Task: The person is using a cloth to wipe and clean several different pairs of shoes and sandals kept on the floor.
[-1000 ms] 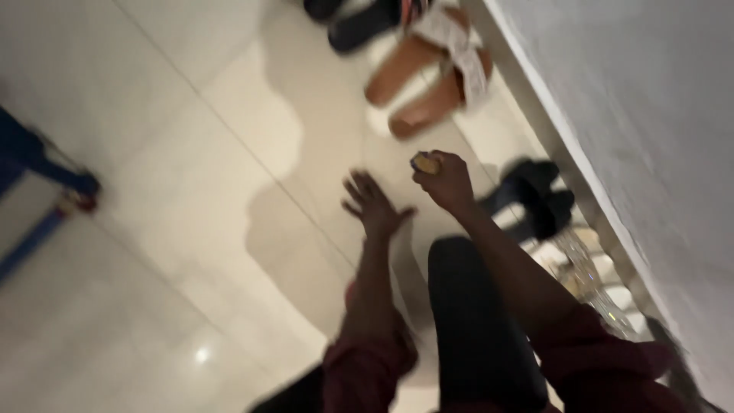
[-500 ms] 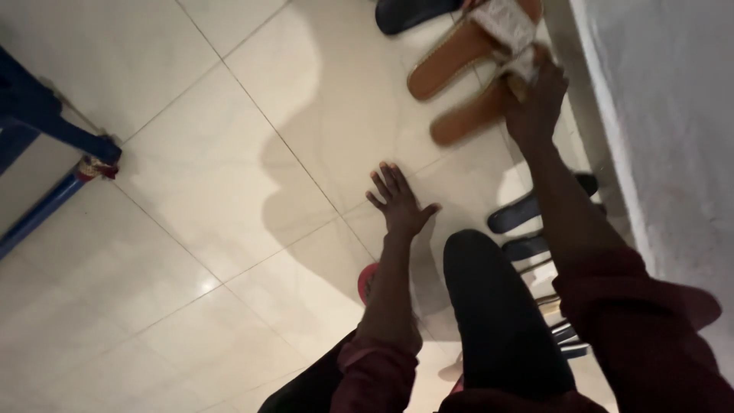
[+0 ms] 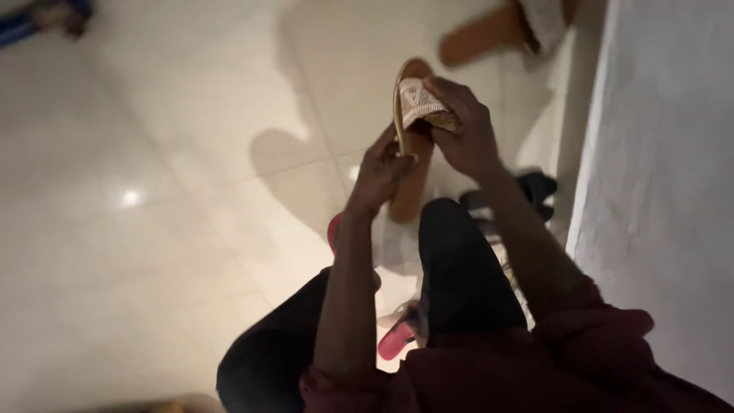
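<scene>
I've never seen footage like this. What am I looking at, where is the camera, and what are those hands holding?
There is no machine here: a person wears a camera on the head, so it looks down at their own arms and dark-trousered legs. Both hands hold one tan sandal with a pale woven strap: the left hand grips its side, the right hand its strap. Its twin sandal lies on the pale tiled floor beside a grey wall. Dark slippers lie near the wall, partly hidden.
</scene>
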